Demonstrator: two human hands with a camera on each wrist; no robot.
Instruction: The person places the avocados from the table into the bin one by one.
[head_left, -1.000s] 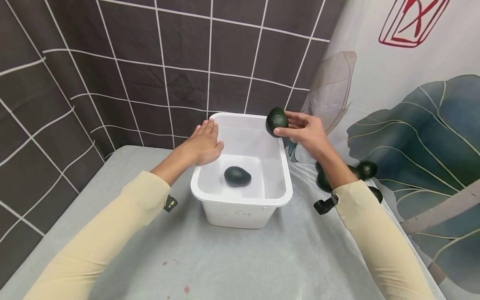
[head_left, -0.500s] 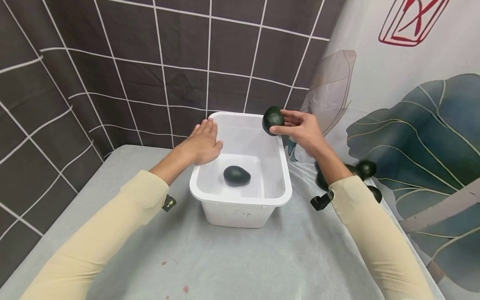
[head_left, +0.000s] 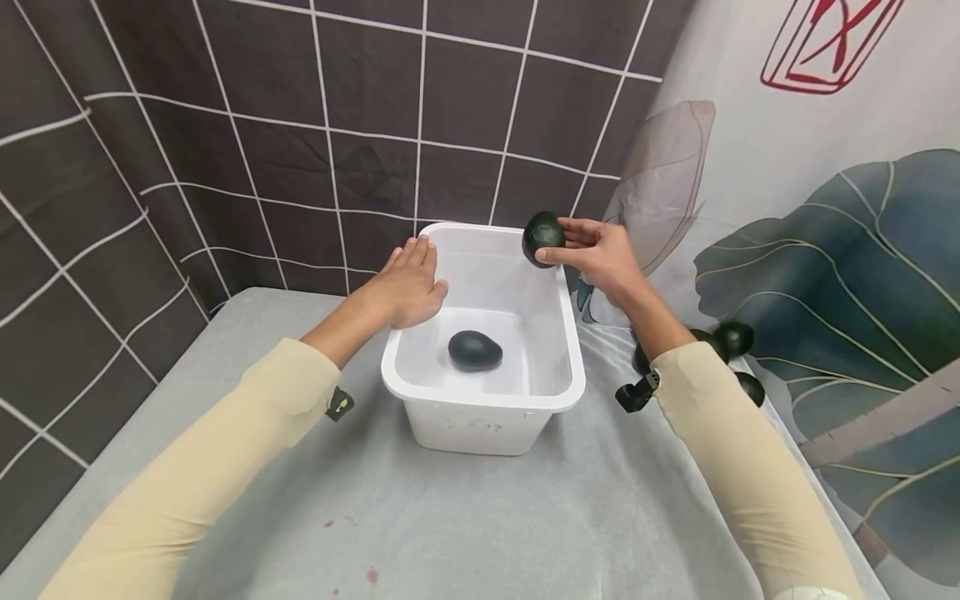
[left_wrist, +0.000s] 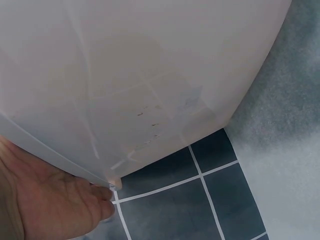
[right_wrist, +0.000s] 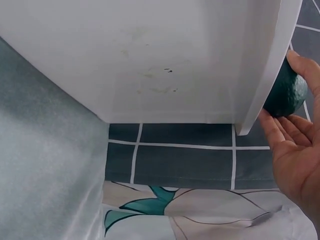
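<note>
The grey-covered table [head_left: 480, 517] carries a white plastic tub [head_left: 487, 421], and my left hand [head_left: 408, 287] lies flat with straight fingers on the tub's left rim near its far corner. My right hand [head_left: 600, 254] grasps a dark green avocado [head_left: 543, 237] in its fingertips, holding it in the air above the tub's far right corner. A second avocado [head_left: 474, 350] lies on the tub's floor, and a few more avocados [head_left: 731, 337] sit on the table behind my right forearm.

My left hand [head_left: 408, 283] blocks the bin's [head_left: 480, 398] left rim; one avocado [head_left: 475, 350] occupies its floor (right half open).
</note>
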